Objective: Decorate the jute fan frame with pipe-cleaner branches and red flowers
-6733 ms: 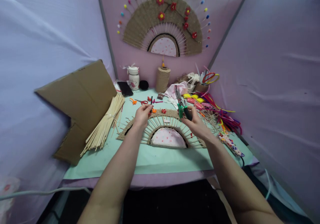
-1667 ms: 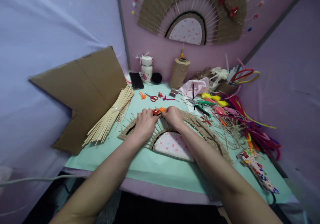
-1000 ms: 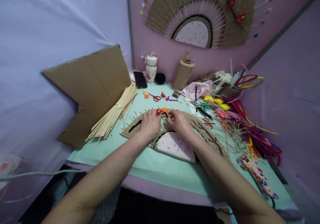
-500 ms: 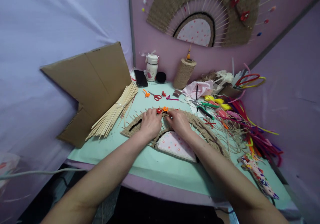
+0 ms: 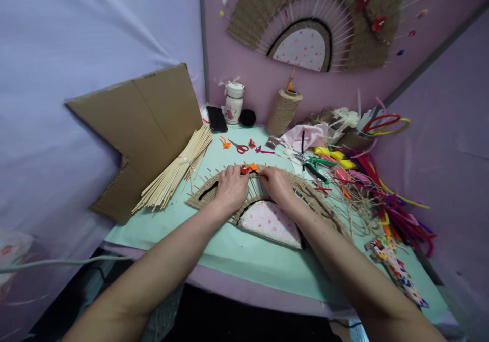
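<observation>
A woven twine fan (image 5: 317,199) with thin sticks and a dotted half-round panel (image 5: 270,222) lies on the pale green table. My left hand (image 5: 232,188) rests on its upper left part, fingers bent against the weave beside a red flower (image 5: 245,169). An orange flower (image 5: 254,167) sits on the top edge between my hands. My right hand (image 5: 278,185) is closed in a pinch near a dark strip at the top edge; what its fingertips hold is too small to make out. A black strip (image 5: 208,190) lies on the fan's left part.
A bundle of sticks (image 5: 173,171) and cardboard (image 5: 141,128) stand left. Behind are red scissors (image 5: 239,147), a bottle (image 5: 234,103) and a twine spool (image 5: 283,112). Green-handled pliers (image 5: 316,172), tangled twine and coloured pipe cleaners (image 5: 401,215) lie right. Another fan (image 5: 367,31) hangs on the wall.
My right hand has shifted slightly right and its fingers have drawn together at the fan's top edge. My left hand stays on the fan. The view has moved a little.
</observation>
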